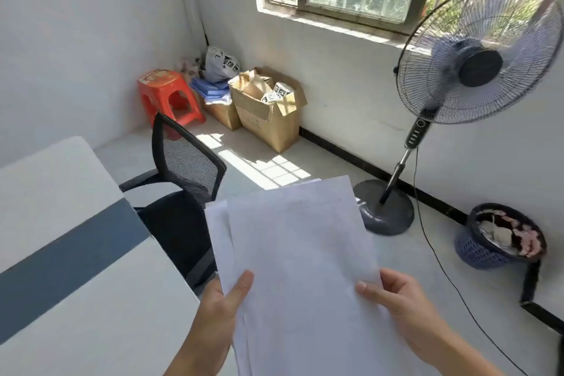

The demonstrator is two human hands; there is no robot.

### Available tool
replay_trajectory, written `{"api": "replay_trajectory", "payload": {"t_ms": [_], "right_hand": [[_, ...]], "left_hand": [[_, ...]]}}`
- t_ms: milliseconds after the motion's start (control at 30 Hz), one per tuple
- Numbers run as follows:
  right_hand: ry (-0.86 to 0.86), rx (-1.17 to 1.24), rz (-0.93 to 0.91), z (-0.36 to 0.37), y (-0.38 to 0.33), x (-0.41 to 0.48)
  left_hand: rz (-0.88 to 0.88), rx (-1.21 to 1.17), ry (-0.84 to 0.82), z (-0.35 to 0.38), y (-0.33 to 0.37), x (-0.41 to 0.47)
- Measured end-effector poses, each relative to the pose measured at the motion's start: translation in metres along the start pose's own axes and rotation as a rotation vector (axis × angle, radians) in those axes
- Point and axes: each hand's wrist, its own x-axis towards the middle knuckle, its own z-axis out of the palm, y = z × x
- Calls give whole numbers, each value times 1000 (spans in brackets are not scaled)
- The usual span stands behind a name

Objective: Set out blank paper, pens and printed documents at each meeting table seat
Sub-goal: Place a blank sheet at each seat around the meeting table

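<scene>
A stack of white paper sheets is held up in front of me, slightly fanned at its left edge. My left hand grips the stack's lower left edge, thumb on top. My right hand holds the lower right edge, thumb pressed on the top sheet. The sheets' visible faces look blank. The white meeting table with a dark grey stripe lies at the lower left; nothing lies on the part in view. No pens are in view.
A black mesh office chair stands at the table's right end. A standing fan and its cable are at the right, with a blue waste basket beyond. Cardboard boxes and a red stool fill the far corner.
</scene>
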Motion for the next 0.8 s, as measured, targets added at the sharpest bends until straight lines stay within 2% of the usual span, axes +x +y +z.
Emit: {"api": "replay_trajectory", "payload": {"t_ms": [233, 400, 533, 800], "right_hand": [[-228, -143, -21, -15, -77, 163], [-444, -239, 8, 6, -144, 266], [-567, -277, 46, 54, -171, 324], [-810, -397, 78, 178, -195, 423]], "left_hand": [[63, -137, 233, 21, 51, 118], [170, -215, 458, 33, 94, 182], [184, -362, 622, 27, 101, 198], [175, -575, 810, -22, 99, 239]]}}
